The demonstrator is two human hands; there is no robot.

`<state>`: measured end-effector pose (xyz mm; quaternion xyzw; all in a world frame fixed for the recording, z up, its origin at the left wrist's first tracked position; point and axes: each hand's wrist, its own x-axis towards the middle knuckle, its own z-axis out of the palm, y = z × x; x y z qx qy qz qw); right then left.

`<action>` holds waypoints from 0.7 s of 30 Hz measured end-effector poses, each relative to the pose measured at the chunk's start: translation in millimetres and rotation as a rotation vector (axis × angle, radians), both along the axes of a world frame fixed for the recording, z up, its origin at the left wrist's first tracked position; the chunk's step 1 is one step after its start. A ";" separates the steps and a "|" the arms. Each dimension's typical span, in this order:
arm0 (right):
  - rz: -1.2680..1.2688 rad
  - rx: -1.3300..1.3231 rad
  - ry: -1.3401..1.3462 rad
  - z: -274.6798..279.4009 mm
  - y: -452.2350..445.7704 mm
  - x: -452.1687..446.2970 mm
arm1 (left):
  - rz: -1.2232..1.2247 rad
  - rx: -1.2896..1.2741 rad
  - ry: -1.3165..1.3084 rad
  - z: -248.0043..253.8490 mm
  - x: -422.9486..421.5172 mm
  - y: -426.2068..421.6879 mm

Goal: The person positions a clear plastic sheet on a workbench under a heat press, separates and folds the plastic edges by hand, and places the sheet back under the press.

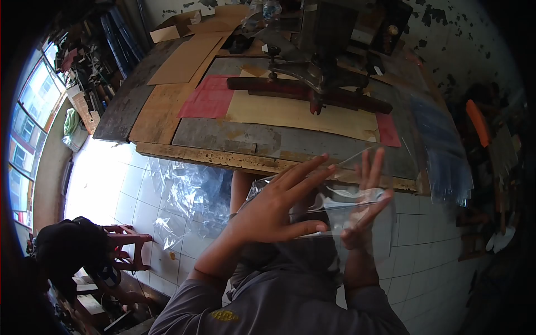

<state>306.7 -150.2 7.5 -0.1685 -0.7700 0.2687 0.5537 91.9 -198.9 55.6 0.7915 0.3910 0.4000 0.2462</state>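
A clear plastic sheet (pixel 382 237) is up in front of my body, at the near edge of the workbench. My left hand (pixel 273 209) is at the sheet's left part, its fingers stretched out and spread. On the other side, my right hand (pixel 363 209) shows through the film with some fingers raised and others bent in at its lower edge, holding the sheet. Glare on the plastic blurs the exact contact. Beyond my hands, a press with a dark red bar (pixel 312 94) stands over a yellowish board (pixel 296 118) and a red sheet (pixel 206 96).
Loose clear plastic (pixel 195 190) hangs below the worn wooden bench edge (pixel 212 157). Bluish plastic sheets (pixel 444 151) drape over the bench's right side. Cardboard (pixel 187 58) lies at the back left. Another person (pixel 72 251) bends beside a red stool (pixel 125 245) at lower left.
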 end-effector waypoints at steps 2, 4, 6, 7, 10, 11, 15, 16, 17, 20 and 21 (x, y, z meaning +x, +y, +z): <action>0.024 0.010 0.146 0.1 11.0 12.9 | 0.044 0.019 0.150 -1.5 -10.9 -7.5; 0.027 -0.018 0.281 2.0 16.3 21.6 | 0.049 0.000 0.158 -7.1 -17.4 -14.6; 0.021 -0.054 0.396 8.0 18.7 22.4 | 0.016 -0.008 0.101 -18.2 -21.9 -19.1; -0.008 -0.073 0.420 7.5 19.3 23.6 | 0.000 -0.010 0.073 -22.8 -21.9 -21.2; -0.049 -0.135 0.520 6.3 19.1 22.7 | -0.022 0.018 -0.115 -31.6 -11.1 -29.5; -0.035 -0.160 0.571 7.7 15.4 18.9 | -0.005 0.041 -0.142 -36.8 -7.3 -31.3; 0.067 -0.159 0.709 5.9 12.2 13.1 | 0.076 0.124 -0.230 -64.8 2.7 -41.1; 0.058 -0.151 0.698 5.2 11.5 13.4 | 0.088 0.131 -0.250 -70.8 3.6 -42.8; 0.049 -0.145 0.687 4.4 10.5 13.5 | 0.102 0.138 -0.270 -74.2 4.0 -44.6; -0.015 -0.130 0.625 2.0 9.4 15.2 | 0.148 0.019 -0.354 -76.6 2.5 -50.5; -0.044 -0.123 0.600 1.7 9.2 16.0 | 0.164 0.015 -0.343 -75.5 2.4 -50.6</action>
